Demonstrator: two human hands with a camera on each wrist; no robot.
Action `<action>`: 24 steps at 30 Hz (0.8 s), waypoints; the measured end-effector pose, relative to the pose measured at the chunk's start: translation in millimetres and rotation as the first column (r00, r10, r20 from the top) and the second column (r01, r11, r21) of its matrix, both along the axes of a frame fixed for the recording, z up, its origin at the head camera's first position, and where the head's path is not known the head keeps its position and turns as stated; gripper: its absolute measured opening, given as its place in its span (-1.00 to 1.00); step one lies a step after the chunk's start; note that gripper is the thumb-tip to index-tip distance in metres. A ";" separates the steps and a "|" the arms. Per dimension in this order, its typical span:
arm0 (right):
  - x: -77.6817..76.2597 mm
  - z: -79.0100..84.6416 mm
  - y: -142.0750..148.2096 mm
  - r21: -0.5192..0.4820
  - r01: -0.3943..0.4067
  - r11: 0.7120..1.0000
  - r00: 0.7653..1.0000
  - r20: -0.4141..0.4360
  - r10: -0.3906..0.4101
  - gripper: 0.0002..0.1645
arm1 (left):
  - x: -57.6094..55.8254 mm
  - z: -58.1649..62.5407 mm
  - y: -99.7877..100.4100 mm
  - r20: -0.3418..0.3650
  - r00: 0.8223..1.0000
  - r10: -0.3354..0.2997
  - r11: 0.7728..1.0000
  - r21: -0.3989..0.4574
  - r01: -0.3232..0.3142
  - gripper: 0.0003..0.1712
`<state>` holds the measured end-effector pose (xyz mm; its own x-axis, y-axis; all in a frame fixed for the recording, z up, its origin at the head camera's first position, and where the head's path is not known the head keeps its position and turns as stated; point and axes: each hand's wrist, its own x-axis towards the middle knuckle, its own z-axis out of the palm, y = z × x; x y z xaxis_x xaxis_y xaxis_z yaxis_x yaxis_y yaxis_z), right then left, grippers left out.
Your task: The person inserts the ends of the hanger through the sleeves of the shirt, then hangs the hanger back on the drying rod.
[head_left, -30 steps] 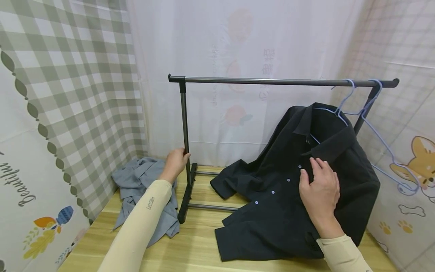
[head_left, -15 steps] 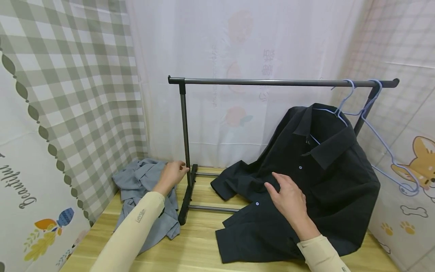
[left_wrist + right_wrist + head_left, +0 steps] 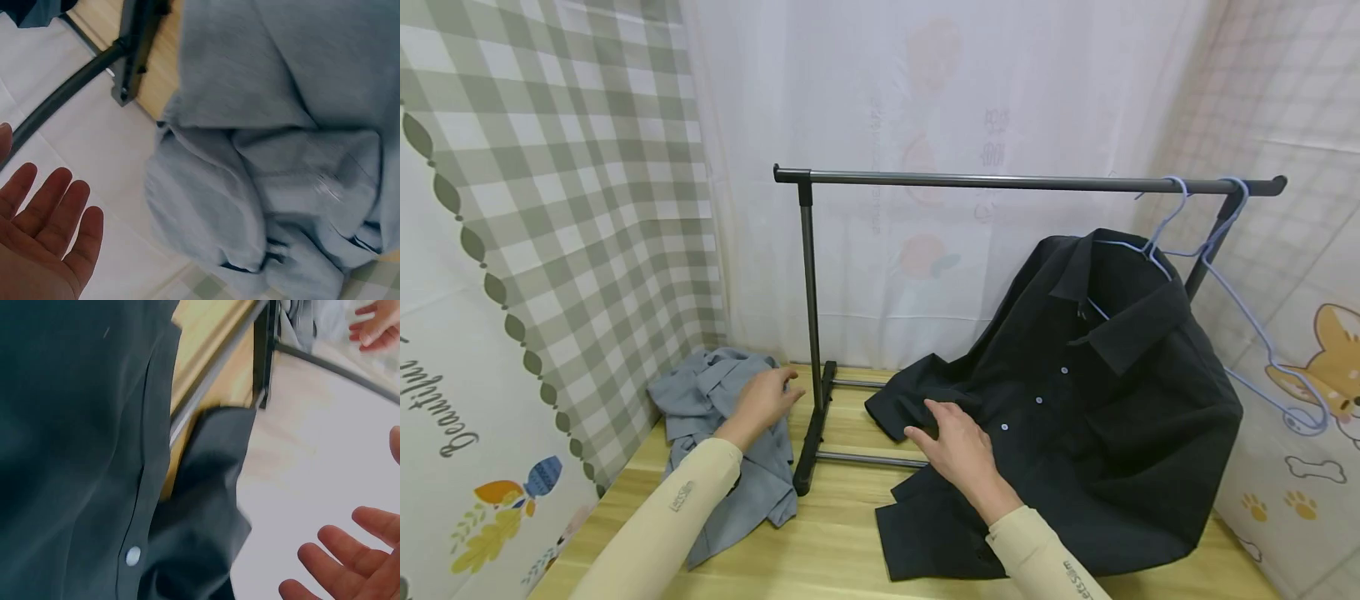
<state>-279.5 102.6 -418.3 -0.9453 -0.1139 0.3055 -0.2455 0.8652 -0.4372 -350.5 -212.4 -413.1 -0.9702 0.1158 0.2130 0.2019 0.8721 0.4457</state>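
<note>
A black button-up shirt (image 3: 1120, 467) hangs on a light-blue wire hanger (image 3: 1167, 218) at the right end of the black clothes rack (image 3: 970, 179). In front of its lower left part is my right hand (image 3: 958, 450), fingers spread and holding nothing; in the right wrist view that hand (image 3: 356, 569) stands apart from the shirt. A crumpled grey-blue garment (image 3: 700, 400) lies on the table left of the rack. Above its right side hovers my left hand (image 3: 762, 406), fingers relaxed; the left wrist view shows this hand (image 3: 56, 231) beside the grey-blue cloth (image 3: 250, 169), gripping nothing.
A second light-blue hanger (image 3: 1262, 333) hangs bare at the rack's right end. The rack's left foot (image 3: 814, 429) stands on the wooden table (image 3: 820, 542). A checked curtain (image 3: 580, 167) is at the left, with pale curtains behind and at right.
My left hand has let go of the rack's left post and moved down and left to the grey-blue garment. My right hand has moved left across the front of the black shirt.
</note>
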 end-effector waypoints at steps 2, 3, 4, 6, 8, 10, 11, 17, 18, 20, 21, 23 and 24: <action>-0.7 -2.0 -11.3 0.006 -0.015 1.000 1.000 0.012 0.015 -0.23 | 2.0 0.5 -5.8 0.013 1.000 -0.001 1.000 -0.002 0.001 -0.52; -1.1 -2.9 -17.0 0.008 -0.026 1.000 1.000 0.018 0.026 -0.22 | 2.7 0.3 -9.3 0.018 1.000 0.000 1.000 -0.010 0.000 -0.51; -1.5 -3.7 -22.7 0.011 -0.037 0.999 0.999 0.023 0.037 -0.21 | 3.3 0.0 -13.1 0.022 1.000 0.002 1.000 -0.018 -0.002 -0.50; -2.6 -5.2 -34.2 0.010 -0.062 0.998 0.997 0.037 0.062 -0.20 | 3.8 -0.6 -21.3 0.020 1.000 0.007 0.999 -0.042 -0.006 -0.48; -3.6 -7.1 -44.9 0.010 -0.091 0.996 0.994 0.054 0.091 -0.18 | 4.1 -0.9 -29.7 0.021 1.000 0.013 0.998 -0.058 -0.012 -0.47; -5.1 -9.3 -55.4 0.016 -0.119 0.993 0.991 0.065 0.117 -0.16 | 3.1 -1.8 -38.1 0.018 1.000 0.024 0.996 -0.081 -0.023 -0.48; -5.9 -10.6 -60.4 0.015 -0.132 0.991 0.989 0.070 0.131 -0.15 | 2.7 -1.5 -42.0 0.018 0.999 0.028 0.996 -0.086 -0.027 -0.48; -12.6 -18.1 -90.1 0.058 -0.191 0.980 0.978 0.094 0.185 -0.10 | 0.6 -0.9 -65.6 -0.032 0.998 0.048 0.994 -0.098 -0.051 -0.49; -13.5 -19.9 -95.6 0.063 -0.201 0.978 0.976 0.103 0.194 -0.09 | 0.1 -1.9 -70.1 -0.047 0.998 0.049 0.993 -0.101 -0.054 -0.49; -14.1 -24.5 -107.6 0.063 -0.217 0.974 0.970 0.127 0.208 -0.08 | -0.5 -4.1 -78.4 -0.069 0.996 0.053 0.993 -0.100 -0.059 -0.50; -14.3 -26.6 -114.0 0.065 -0.223 0.973 0.968 0.134 0.213 -0.08 | -1.3 -5.5 -82.6 -0.076 0.996 0.054 0.994 -0.094 -0.061 -0.50; -13.9 -30.7 -127.4 0.084 -0.232 0.969 0.965 0.144 0.219 -0.07 | -2.5 -7.9 -90.4 -0.088 0.995 0.054 0.995 -0.084 -0.061 -0.49; -13.5 -32.3 -134.1 0.103 -0.235 0.967 0.965 0.147 0.219 -0.06 | -3.5 -8.7 -94.3 -0.091 0.994 0.052 0.995 -0.080 -0.060 -0.47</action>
